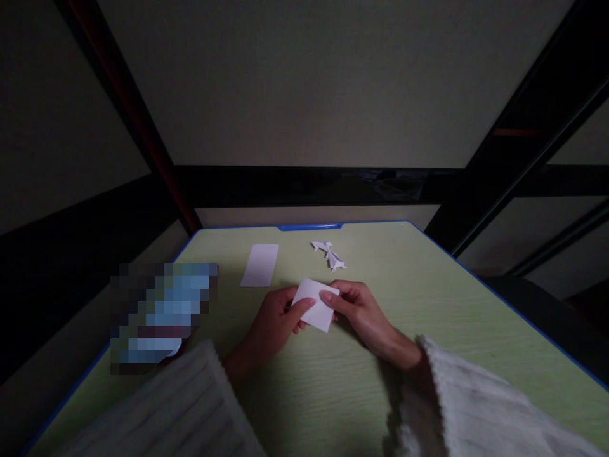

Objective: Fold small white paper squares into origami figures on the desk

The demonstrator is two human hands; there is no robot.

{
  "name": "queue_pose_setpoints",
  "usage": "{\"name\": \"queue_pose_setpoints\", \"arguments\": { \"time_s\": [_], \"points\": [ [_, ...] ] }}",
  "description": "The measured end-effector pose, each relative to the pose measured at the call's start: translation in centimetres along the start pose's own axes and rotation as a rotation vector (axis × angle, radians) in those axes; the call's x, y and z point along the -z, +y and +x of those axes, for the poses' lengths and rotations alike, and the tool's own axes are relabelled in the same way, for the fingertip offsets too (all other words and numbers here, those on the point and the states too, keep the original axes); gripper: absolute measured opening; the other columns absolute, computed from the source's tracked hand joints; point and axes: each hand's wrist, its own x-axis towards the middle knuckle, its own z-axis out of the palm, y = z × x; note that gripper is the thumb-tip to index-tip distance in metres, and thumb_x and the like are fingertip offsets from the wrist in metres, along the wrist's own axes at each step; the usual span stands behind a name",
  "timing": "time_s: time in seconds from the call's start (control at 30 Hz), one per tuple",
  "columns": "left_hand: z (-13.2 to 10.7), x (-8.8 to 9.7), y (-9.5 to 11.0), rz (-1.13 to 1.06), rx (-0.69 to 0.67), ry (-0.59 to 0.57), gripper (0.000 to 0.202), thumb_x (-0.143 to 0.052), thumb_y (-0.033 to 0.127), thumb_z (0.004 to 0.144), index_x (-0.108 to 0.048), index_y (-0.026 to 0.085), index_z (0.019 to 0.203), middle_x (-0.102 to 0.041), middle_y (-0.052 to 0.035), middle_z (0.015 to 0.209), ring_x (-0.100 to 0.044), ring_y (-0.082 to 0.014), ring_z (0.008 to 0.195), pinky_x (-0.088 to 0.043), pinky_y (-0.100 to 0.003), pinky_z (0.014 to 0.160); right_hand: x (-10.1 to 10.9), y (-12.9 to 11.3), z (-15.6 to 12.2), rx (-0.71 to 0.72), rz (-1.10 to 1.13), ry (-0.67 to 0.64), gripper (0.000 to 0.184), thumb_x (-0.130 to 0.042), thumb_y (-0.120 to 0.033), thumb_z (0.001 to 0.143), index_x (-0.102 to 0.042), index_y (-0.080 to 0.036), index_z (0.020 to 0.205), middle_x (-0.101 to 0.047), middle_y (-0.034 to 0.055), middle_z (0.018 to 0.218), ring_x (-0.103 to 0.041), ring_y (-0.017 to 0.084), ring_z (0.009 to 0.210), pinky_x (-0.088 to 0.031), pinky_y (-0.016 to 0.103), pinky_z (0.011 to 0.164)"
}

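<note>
A small white piece of paper (311, 312), roughly square, is held tilted just above the table between my two hands. My left hand (276, 315) pinches its left side, thumb on top and fingers underneath. On the right edge my right hand (364, 315) grips the paper the same way, thumb across its face. Most of the fingers under the paper are hidden. Beyond my hands lie small folded white paper figures (335, 260), touching or close together. To their left a flat white sheet of paper (260, 265) rests on the table.
The light green table (457, 330) has a blue rim and a blue handle or tray piece (310, 226) at its far edge. A blurred-out bluish object (171, 317) lies on the left side. A wall (314, 89) with dark beams stands behind.
</note>
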Motion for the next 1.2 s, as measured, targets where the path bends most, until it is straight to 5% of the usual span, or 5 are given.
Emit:
{"name": "queue_pose_setpoints", "arguments": {
  "time_s": [0.27,0.47,0.73,0.97,1.2],
  "points": [
    [0.14,0.24,0.62,-0.062,0.046,0.125,0.032,-0.053,0.031,0.064,-0.04,0.016,0.039,-0.039,0.0077,0.03,-0.032,-0.0037,0.03,-0.027,-0.016,0.034,0.0,-0.04,-0.06,-0.015,0.122,0.034,0.031,-0.059,-0.032,0.065,-0.049,-0.013,0.043,-0.042,-0.0054,0.038,-0.032,0.004,0.038,-0.019,0.02,0.041],
    [0.49,0.43,0.69,-0.128,-0.018,0.167,0.019,-0.055,0.026,0.063,-0.049,0.014,0.049,-0.048,0.0056,0.04,-0.038,-0.0039,0.035,-0.03,-0.015,0.035,0.17,0.02,0.26,-0.02,0.121,0.097,0.031,-0.057,-0.032,0.067,-0.051,-0.012,0.043,-0.046,-0.0041,0.039,-0.035,0.004,0.037,-0.023,0.02,0.041],
    [0.61,0.5,0.26,-0.109,-0.036,0.193,0.016,-0.057,0.024,0.062,-0.049,0.014,0.053,-0.043,0.0079,0.039,-0.034,-0.0032,0.033,-0.027,-0.015,0.033,0.02,0.03,0.25,-0.057,0.011,0.082,0.016,-0.067,-0.025,0.056,-0.059,-0.012,0.054,-0.05,-0.0045,0.04,-0.039,0.004,0.036,-0.029,0.018,0.039],
    [0.52,0.45,0.3,-0.097,-0.026,0.168,0.015,-0.057,0.024,0.062,-0.049,0.014,0.053,-0.044,0.0077,0.04,-0.035,-0.0035,0.034,-0.027,-0.016,0.034,0.03,-0.09,0.3,-0.049,0.126,0.137,0.012,-0.065,-0.022,0.059,-0.059,-0.012,0.057,-0.049,-0.0053,0.038,-0.038,0.002,0.034,-0.027,0.016,0.036],
    [0.4,0.34,0.11,-0.123,0.025,-0.014,0.019,-0.056,0.024,0.062,-0.045,0.015,0.049,-0.044,0.0074,0.038,-0.036,-0.0032,0.033,-0.028,-0.015,0.033,0.21,-0.14,0.31,-0.064,0.203,0.212,0.013,-0.066,-0.02,0.057,-0.056,-0.011,0.057,-0.039,-0.0106,0.031,-0.025,-0.001,0.026,-0.011,0.014,0.029]
  ]
}}
